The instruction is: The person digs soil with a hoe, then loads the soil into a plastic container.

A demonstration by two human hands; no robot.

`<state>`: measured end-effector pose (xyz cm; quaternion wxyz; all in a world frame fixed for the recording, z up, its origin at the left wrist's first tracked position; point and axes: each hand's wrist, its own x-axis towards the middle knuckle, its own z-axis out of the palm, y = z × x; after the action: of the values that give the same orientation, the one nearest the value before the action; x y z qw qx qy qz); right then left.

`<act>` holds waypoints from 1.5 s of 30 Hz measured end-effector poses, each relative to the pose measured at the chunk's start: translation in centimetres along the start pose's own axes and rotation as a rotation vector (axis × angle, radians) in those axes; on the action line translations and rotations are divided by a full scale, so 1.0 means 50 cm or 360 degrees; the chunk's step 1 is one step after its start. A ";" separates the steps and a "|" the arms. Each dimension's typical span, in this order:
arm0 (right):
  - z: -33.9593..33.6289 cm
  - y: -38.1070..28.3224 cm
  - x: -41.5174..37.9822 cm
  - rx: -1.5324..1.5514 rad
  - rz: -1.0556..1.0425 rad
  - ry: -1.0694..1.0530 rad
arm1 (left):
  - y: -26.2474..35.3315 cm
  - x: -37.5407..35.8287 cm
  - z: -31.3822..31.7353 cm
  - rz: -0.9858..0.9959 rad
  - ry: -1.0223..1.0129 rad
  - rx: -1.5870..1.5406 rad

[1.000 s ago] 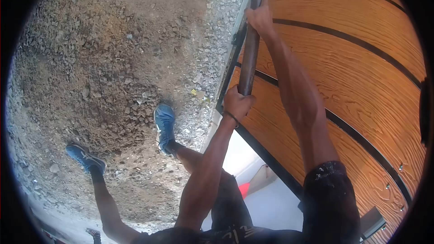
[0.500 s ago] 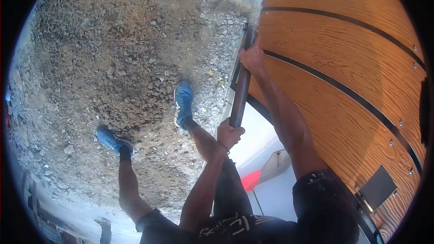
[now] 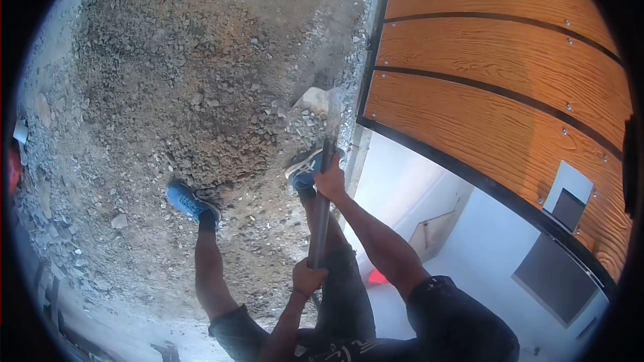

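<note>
A hoe with a long, dark, pipe-like handle slants up and away from my body. Its pale, dust-covered blade is at the far end, by the gravel along the gate's edge; contact with the ground is hard to judge. Near the handle's rear end my left hand is closed around it. Farther up, my right hand grips the same handle, in front of my blue shoe. Loose stones and dirt cover the ground left of the blade.
A wood-grain panel gate with a black metal frame stands on the right. Behind its lower edge are a white wall and a partly hidden red object. My other blue shoe is planted on the gravel.
Both hands have drawn the hoe back toward my body, and its blade now sits nearer my feet. My view has shifted too, showing more of the white wall beyond the gate.
</note>
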<state>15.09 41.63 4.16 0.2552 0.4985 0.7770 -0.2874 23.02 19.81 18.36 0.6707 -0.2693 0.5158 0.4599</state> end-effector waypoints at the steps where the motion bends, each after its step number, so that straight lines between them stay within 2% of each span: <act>1: 0.032 0.021 -0.065 0.0096 0.0108 -0.0051 | -0.049 -0.033 -0.025 -0.0033 0.0082 0.0181; 3: 0.101 0.069 -0.169 0.0125 0.0121 -0.0111 | -0.125 -0.105 -0.060 -0.0247 0.0146 0.0247; 5: 0.118 0.086 -0.204 0.0234 0.0025 -0.0123 | -0.168 -0.126 -0.061 -0.0202 0.0213 0.0293; 7: 0.094 0.057 -0.184 0.0345 -0.0112 -0.0105 | -0.136 -0.110 -0.026 -0.0085 0.0210 0.0284; 8: 0.043 0.023 -0.161 0.0340 -0.0121 -0.0081 | -0.186 -0.058 0.008 0.0145 0.0254 0.0364; 9: 0.007 0.005 -0.120 0.0290 -0.0224 0.0022 | -0.106 -0.051 0.045 -0.0033 0.0170 0.0102; 10: -0.051 -0.027 -0.076 0.0201 -0.0359 0.0115 | -0.031 -0.030 0.087 -0.0022 0.0108 -0.0058; 11: -0.108 -0.053 -0.011 0.0177 -0.0372 0.0067 | -0.011 0.030 0.126 0.0076 0.0004 -0.0189; 12: -0.156 -0.074 0.060 0.0094 -0.0530 0.0168 | 0.063 0.067 0.166 0.0266 -0.0005 -0.0215; 13: -0.207 -0.097 0.132 0.0011 -0.0592 0.0191 | 0.120 0.118 0.212 0.0362 0.0109 -0.0215; 15: -0.303 -0.152 0.269 -0.0165 -0.0606 0.0254 | 0.268 0.202 0.280 0.0331 -0.0048 -0.0371; 17: -0.371 -0.186 0.389 -0.0119 -0.0705 0.0274 | 0.377 0.278 0.335 0.0478 -0.0105 -0.0478; 18: -0.392 -0.193 0.435 -0.0149 -0.0826 0.0328 | 0.421 0.298 0.355 0.0498 -0.0126 -0.0545; 20: -0.404 -0.183 0.508 -0.0283 -0.0816 0.0317 | 0.457 0.331 0.392 0.0510 -0.0147 -0.0589; 23: -0.405 -0.125 0.532 -0.0406 -0.0796 0.0314 | 0.440 0.325 0.433 0.0429 -0.0166 -0.0611; 25: -0.396 -0.057 0.499 -0.0430 -0.0796 0.0280 | 0.385 0.315 0.456 0.0342 -0.0148 -0.0595; 28: -0.390 -0.016 0.420 -0.0195 -0.0722 0.0212 | 0.305 0.289 0.476 0.0321 -0.0055 -0.0498; 30: -0.399 -0.046 0.337 0.0075 -0.0242 -0.0042 | 0.264 0.272 0.476 0.0283 0.0001 -0.0360; 31: -0.384 -0.033 0.321 0.0081 -0.0231 -0.0050 | 0.250 0.254 0.472 0.0270 0.0006 -0.0354; 34: -0.327 0.032 0.313 0.0137 -0.0282 -0.0036 | 0.205 0.226 0.451 0.0143 0.0045 -0.0416; 36: -0.293 0.085 0.322 -0.0145 -0.0727 0.0237 | 0.179 0.210 0.434 0.0123 0.0002 -0.0434; 37: -0.284 0.092 0.311 -0.0143 -0.0717 0.0229 | 0.168 0.200 0.424 0.0116 -0.0022 -0.0465; 40: -0.271 0.115 0.270 -0.0071 -0.0623 0.0119 | 0.141 0.163 0.409 0.0035 -0.0055 -0.0445; 45: -0.221 0.063 0.193 -0.0121 -0.0114 -0.0045 | 0.096 0.140 0.333 -0.0042 -0.0104 -0.0525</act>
<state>13.16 56.50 4.73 0.2746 0.4562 0.8010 -0.2737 26.43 38.15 17.72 0.6398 -0.3673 0.4078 0.5380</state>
